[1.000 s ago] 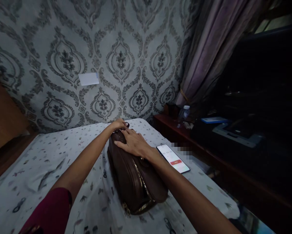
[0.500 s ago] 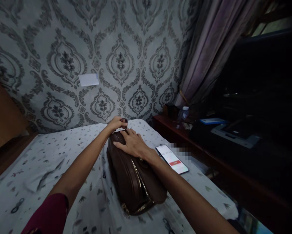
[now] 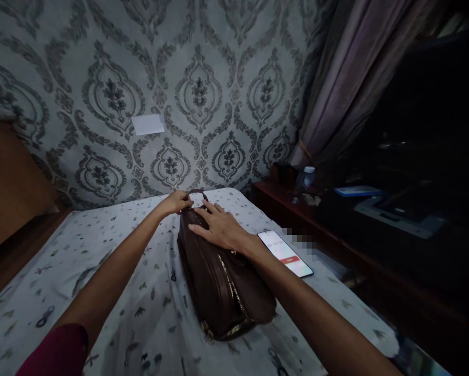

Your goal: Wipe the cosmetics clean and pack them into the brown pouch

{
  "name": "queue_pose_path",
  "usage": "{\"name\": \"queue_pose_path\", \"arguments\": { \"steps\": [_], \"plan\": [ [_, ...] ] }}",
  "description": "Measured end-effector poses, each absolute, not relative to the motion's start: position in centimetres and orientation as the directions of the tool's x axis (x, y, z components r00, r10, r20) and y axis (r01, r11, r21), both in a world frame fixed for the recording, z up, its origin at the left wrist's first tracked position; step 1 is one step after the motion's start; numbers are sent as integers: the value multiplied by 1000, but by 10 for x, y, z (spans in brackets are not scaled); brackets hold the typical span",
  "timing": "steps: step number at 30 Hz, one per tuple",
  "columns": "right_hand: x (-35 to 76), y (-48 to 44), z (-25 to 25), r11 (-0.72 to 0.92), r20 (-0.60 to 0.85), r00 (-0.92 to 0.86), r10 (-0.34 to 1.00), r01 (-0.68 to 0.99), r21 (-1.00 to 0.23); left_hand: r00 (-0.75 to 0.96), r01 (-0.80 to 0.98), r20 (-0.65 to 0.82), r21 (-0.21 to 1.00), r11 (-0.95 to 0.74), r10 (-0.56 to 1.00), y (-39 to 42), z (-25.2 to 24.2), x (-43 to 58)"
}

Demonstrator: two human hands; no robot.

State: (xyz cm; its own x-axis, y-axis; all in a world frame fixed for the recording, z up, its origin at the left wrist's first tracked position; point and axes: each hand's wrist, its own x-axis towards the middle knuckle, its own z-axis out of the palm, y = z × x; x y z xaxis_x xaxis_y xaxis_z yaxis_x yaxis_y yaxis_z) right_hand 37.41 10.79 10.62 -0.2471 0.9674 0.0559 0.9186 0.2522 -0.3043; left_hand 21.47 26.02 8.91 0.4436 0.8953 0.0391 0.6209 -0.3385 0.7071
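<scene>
A brown leather-like bag [image 3: 207, 282] with gold zippers lies on the patterned bedsheet [image 3: 140, 313], its looped carry handle [image 3: 197, 191] at the far end. My left hand [image 3: 176, 202] is at that far end, its fingers closed at the left base of the handle; the fingertips are partly hidden. Across the bag's upper face rests my right hand [image 3: 219, 227], flat with fingers apart and the thumb toward the left side. Just right of the bag, a phone [image 3: 285, 253] lies face up with its screen lit.
A patterned wall [image 3: 199, 99] with a white plate [image 3: 148, 124] stands behind the bed. To the right, a dark red ledge [image 3: 266, 196] holds a plastic bottle [image 3: 307, 180] beside a curtain [image 3: 336, 99]. A wooden board [image 3: 15, 183] rises at left.
My left hand has slid from the top of the handle down to its left base, and the loop now stands uncovered. My right hand stays on the bag. The view has shifted slightly.
</scene>
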Motion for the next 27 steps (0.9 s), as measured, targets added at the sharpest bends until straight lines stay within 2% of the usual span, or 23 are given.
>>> {"name": "queue_pose_path", "arguments": {
  "steps": [7,14,19,27],
  "plan": [
    [376,109,107,333,149,-303,941,902,-275,363,742,234,513,-432,902,252,89,222],
    [378,111,106,356,176,-317,932,896,-267,356,782,308,418,-462,882,236,92,225],
    [377,109,105,351,179,-312,933,895,-274,408,761,285,418,-495,867,233,100,225],
    [379,104,103,308,153,-273,950,906,-290,504,718,133,484,-499,854,247,111,266]
  ]
}}
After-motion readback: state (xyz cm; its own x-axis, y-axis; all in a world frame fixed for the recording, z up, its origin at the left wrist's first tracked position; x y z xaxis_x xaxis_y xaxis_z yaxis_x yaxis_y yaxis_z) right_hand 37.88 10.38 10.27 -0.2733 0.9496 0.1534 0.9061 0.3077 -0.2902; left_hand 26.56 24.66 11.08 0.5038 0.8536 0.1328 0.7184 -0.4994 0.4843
